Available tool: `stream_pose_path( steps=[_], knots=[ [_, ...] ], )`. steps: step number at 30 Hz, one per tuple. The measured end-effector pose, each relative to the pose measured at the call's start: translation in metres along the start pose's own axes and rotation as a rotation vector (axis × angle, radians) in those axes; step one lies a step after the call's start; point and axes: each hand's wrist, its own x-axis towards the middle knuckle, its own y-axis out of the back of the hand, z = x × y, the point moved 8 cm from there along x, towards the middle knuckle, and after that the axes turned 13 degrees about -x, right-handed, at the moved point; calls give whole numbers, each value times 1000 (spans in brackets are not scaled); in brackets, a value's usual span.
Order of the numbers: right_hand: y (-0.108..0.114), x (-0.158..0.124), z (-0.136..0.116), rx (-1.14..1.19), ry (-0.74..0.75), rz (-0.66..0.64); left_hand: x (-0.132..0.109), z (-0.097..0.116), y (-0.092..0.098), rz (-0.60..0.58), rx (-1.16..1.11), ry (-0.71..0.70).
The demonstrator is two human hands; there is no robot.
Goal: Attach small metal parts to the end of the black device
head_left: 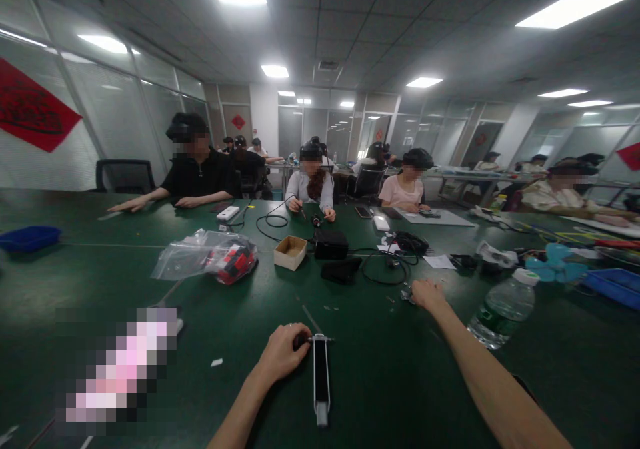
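Observation:
My left hand (284, 354) is closed round a dark rounded knob (300, 339) near the front middle of the green table. That knob sits at the left end of a thin metal crossbar. Running toward me from the crossbar is a long narrow frame (321, 375), pale at its edges and black in the middle, with a light block at its near end. My right hand (429, 295) reaches forward to the right, its fingertips bent down at a small shiny, clear-looking piece (407, 294). Whether the fingers grip this piece is not clear.
A water bottle (503, 307) stands beside my right forearm. Ahead are a small open box (291, 253), a black box (331, 243), cables and a plastic bag (205, 255) with red-and-black contents. A blurred-out pink object (120, 369) lies left. Several people sit across the table.

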Motion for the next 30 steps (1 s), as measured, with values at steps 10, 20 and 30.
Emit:
stream_pose_path(
  steps=[10,20,30],
  knots=[
    [10,-20,22,48,-123,51,4,1,0,-4,1,-29],
    [38,-65,15,298,-115,348,4,2,1,1,6,-41],
    [88,-155,-155,991,468,249,3,5,1,1,19,-52]
  ],
)
